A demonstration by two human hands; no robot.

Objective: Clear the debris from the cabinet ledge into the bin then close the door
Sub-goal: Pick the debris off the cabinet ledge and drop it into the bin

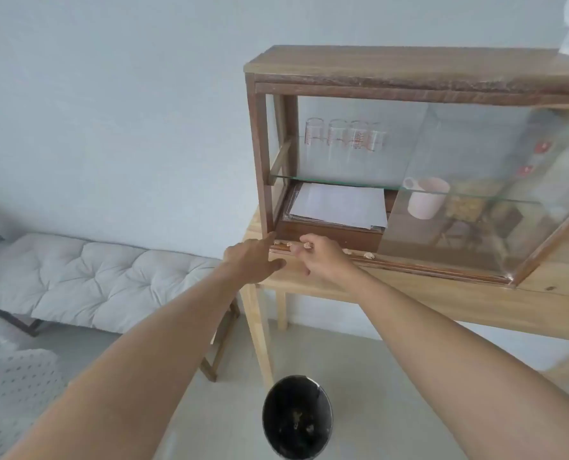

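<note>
Pinching debris (307,244) on left-right ledge (409,264): right hand (323,257); left hand (255,260) open, empty.

cabinet (409,71) on table (409,293) | debris (368,255) on ledge (409,262) | bin (297,416) below

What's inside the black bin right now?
A few pale scraps lie on the bottom of the black bin. Its dark interior hides anything more.

Cabinet and surroundings: item count

Debris bits (368,255) on ledge: about five visible. Measuring glasses (343,136): four. Mug (426,198): one. Bin (297,416), at 6 o'clock: one. Hands: two.
</note>
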